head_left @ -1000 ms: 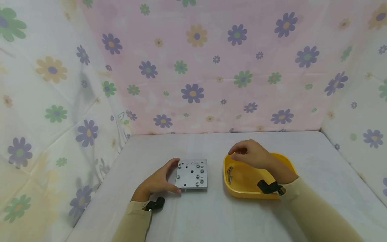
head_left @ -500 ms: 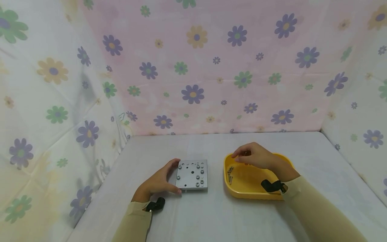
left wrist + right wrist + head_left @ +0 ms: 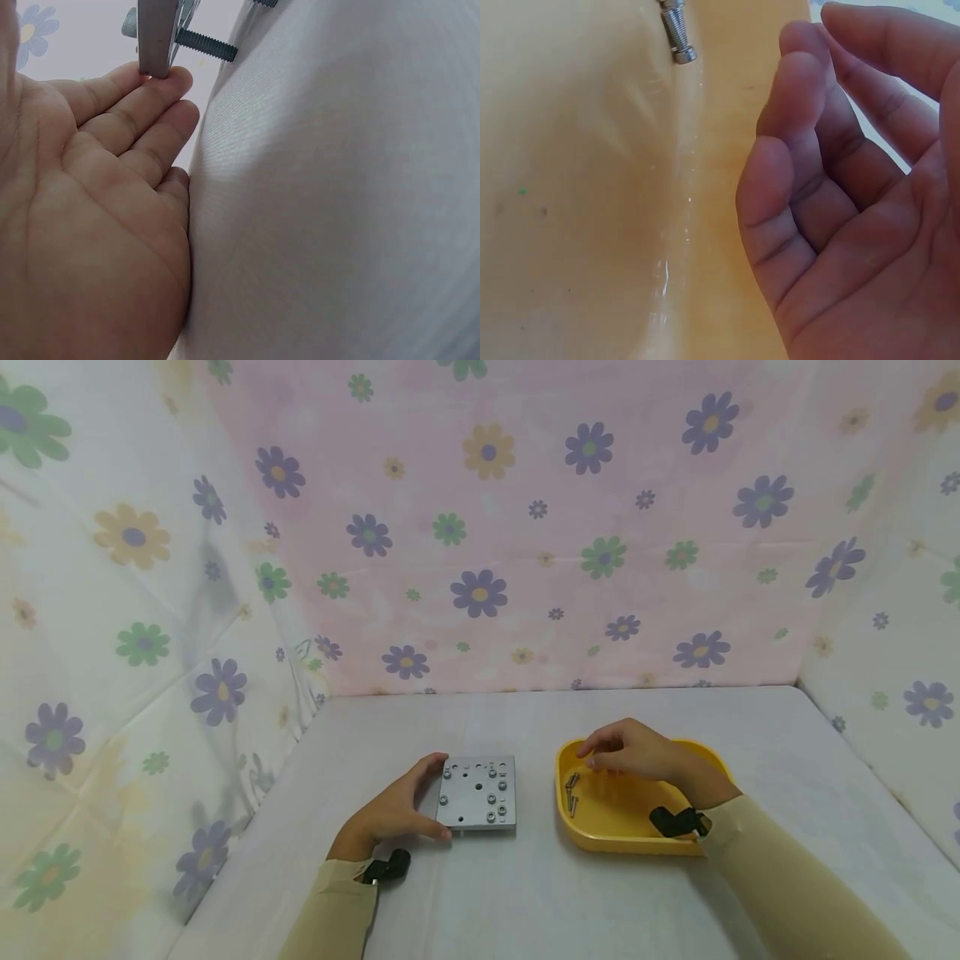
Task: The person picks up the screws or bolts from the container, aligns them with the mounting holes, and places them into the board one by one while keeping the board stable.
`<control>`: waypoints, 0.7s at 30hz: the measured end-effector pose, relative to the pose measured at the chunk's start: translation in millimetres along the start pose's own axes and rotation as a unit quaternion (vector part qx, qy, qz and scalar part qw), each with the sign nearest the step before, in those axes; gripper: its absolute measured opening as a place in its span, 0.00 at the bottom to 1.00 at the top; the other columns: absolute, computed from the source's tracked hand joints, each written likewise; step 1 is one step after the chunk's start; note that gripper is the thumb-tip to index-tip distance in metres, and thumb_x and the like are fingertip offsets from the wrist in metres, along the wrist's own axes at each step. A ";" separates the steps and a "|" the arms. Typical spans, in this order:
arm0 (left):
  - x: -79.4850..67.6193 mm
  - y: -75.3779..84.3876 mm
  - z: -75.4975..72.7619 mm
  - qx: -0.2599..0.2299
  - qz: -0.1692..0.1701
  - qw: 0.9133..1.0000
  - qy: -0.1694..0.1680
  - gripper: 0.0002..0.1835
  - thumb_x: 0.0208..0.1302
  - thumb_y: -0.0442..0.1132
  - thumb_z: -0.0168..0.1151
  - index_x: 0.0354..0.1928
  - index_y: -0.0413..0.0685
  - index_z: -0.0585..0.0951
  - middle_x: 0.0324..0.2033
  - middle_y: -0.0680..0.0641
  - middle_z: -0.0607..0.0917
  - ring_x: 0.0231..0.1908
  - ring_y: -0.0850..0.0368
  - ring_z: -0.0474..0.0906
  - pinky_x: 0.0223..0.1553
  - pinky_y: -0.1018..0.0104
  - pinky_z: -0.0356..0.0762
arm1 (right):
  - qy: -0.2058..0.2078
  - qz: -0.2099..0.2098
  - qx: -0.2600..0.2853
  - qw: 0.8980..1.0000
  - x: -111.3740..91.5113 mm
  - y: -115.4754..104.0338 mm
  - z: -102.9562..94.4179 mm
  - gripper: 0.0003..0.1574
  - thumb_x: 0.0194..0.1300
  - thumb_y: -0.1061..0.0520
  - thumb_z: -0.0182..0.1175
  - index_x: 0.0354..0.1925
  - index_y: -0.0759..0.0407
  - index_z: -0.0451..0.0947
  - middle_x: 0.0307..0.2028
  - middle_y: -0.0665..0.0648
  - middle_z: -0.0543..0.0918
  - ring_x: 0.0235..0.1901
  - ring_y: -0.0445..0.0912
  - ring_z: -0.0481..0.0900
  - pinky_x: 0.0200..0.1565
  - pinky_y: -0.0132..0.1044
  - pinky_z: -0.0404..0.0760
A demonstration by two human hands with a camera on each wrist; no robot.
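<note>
My left hand (image 3: 392, 810) grips a square silver metal plate (image 3: 463, 802) by its left side, thumb at the near edge and fingers at the far edge. Several socket-head screws stand in the plate, beside open holes. In the left wrist view, fingertips touch the edge of the plate, and a threaded screw shank (image 3: 207, 44) sticks out of its underside. Over the yellow tray (image 3: 630, 844), my right hand (image 3: 636, 752) hovers with loosely curled fingers and nothing between them. Loose screws (image 3: 574, 807) lie along the tray's left wall, left of that hand.
The white-covered table (image 3: 480, 893) carries the plate and, to its right, the tray. Flowered cloth (image 3: 525, 527) hangs at the back and on both sides. A small black wrist camera (image 3: 386, 867) is at the left sleeve, another black camera (image 3: 675, 821) at the right.
My right hand has sunk slightly and shifted a little to the right over the tray, its fingers moving inside the rim. The left hand and the plate have stayed put.
</note>
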State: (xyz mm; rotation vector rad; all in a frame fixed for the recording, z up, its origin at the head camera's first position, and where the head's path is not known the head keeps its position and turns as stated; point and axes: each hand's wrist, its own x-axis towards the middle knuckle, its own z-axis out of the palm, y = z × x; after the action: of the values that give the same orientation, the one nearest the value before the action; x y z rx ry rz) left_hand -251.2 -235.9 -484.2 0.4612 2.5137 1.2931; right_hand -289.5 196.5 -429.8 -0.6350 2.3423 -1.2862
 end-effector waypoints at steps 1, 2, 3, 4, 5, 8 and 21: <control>0.3 -0.7 0.0 0.000 0.000 1.000 0.001 0.71 0.31 0.49 0.90 0.81 0.56 0.57 0.77 0.53 0.65 0.80 0.50 0.53 0.80 0.41 0.42 | -0.003 0.001 -0.001 1.000 0.4 0.9 0.1 0.15 0.70 0.58 0.65 0.54 0.59 0.86 0.40 0.65 0.88 0.32 0.48 0.77 0.33 0.32 0.78; 0.4 -1.0 -0.1 0.001 0.000 1.000 0.001 0.71 0.31 0.50 0.90 0.81 0.56 0.57 0.77 0.53 0.65 0.80 0.49 0.53 0.80 0.40 0.42 | -0.007 0.001 -0.002 1.000 0.9 1.7 0.3 0.16 0.70 0.58 0.65 0.54 0.59 0.86 0.40 0.65 0.88 0.32 0.48 0.78 0.33 0.33 0.79; 0.6 -1.4 -0.2 0.003 0.000 1.000 0.002 0.71 0.31 0.50 0.90 0.80 0.57 0.57 0.77 0.53 0.66 0.80 0.49 0.53 0.80 0.40 0.42 | -0.012 0.001 -0.002 1.000 1.4 2.9 0.4 0.16 0.70 0.58 0.65 0.54 0.59 0.86 0.41 0.65 0.88 0.33 0.48 0.78 0.34 0.33 0.79; 0.7 -1.8 -0.3 0.004 0.000 1.000 0.002 0.71 0.31 0.50 0.90 0.80 0.57 0.57 0.77 0.54 0.66 0.80 0.49 0.53 0.80 0.40 0.42 | -0.016 0.002 -0.003 1.000 2.0 4.1 0.7 0.16 0.70 0.57 0.65 0.54 0.59 0.86 0.42 0.65 0.88 0.33 0.49 0.78 0.34 0.33 0.79; 0.8 -2.2 -0.3 0.005 0.001 1.000 0.003 0.71 0.31 0.51 0.90 0.80 0.57 0.57 0.77 0.54 0.66 0.80 0.49 0.53 0.80 0.39 0.42 | -0.021 0.001 -0.005 1.000 2.7 5.2 1.0 0.17 0.70 0.57 0.65 0.55 0.59 0.86 0.42 0.65 0.88 0.34 0.49 0.78 0.34 0.33 0.80; 1.0 -3.4 -0.4 0.007 0.001 1.000 0.005 0.71 0.31 0.51 0.90 0.80 0.58 0.57 0.76 0.54 0.66 0.80 0.49 0.54 0.80 0.39 0.43 | -0.035 0.003 -0.012 0.999 4.5 9.0 2.3 0.18 0.71 0.55 0.65 0.56 0.58 0.86 0.43 0.63 0.88 0.35 0.49 0.79 0.36 0.34 0.81; 0.0 -3.1 -0.9 0.005 0.000 1.000 0.004 0.71 0.31 0.51 0.90 0.80 0.58 0.57 0.77 0.55 0.66 0.80 0.51 0.54 0.80 0.40 0.43 | -0.055 0.031 -0.043 0.997 9.1 14.7 8.8 0.18 0.70 0.54 0.66 0.56 0.56 0.85 0.41 0.56 0.87 0.37 0.49 0.79 0.39 0.36 0.79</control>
State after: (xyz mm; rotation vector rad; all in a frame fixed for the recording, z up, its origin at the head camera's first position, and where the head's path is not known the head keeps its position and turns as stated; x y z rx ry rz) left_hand -252.0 -238.3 -486.2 0.4598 2.5266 1.2859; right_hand -295.2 192.4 -447.9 -0.6385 2.3190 -1.1005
